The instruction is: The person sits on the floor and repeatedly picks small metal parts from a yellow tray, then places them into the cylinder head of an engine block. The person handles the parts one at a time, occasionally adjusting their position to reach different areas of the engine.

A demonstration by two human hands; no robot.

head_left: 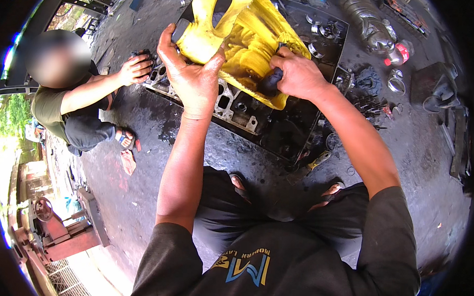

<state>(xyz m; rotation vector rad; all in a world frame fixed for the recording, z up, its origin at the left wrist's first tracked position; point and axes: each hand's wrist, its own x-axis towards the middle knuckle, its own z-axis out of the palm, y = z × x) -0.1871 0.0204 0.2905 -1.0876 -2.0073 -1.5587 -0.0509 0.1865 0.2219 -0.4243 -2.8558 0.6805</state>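
My left hand point(193, 87) grips a yellow plastic jerrycan point(207, 37) with one side cut away. Its fingers and thumb press on the can near a grey cap point(180, 30). The can is tilted, and wet, dirty streaks mark its inside. Reaching into the cut opening, my right hand point(298, 75) is closed around a dark wad point(270, 81), possibly cloth, against the can's lower wall. Beneath the can, a metal engine part with several holes point(226, 104) lies on a dark tray point(278, 138), partly hidden by the can and my left hand.
At the left, a co-worker squats, one hand point(135, 69) holding a dark object by the tray. Metal rings point(315, 50), clear bottles point(371, 31), a dark rag point(369, 81), a dark can point(434, 86) and a yellow-handled tool point(320, 161) lie rightward. A red machine point(60, 232) stands lower left.
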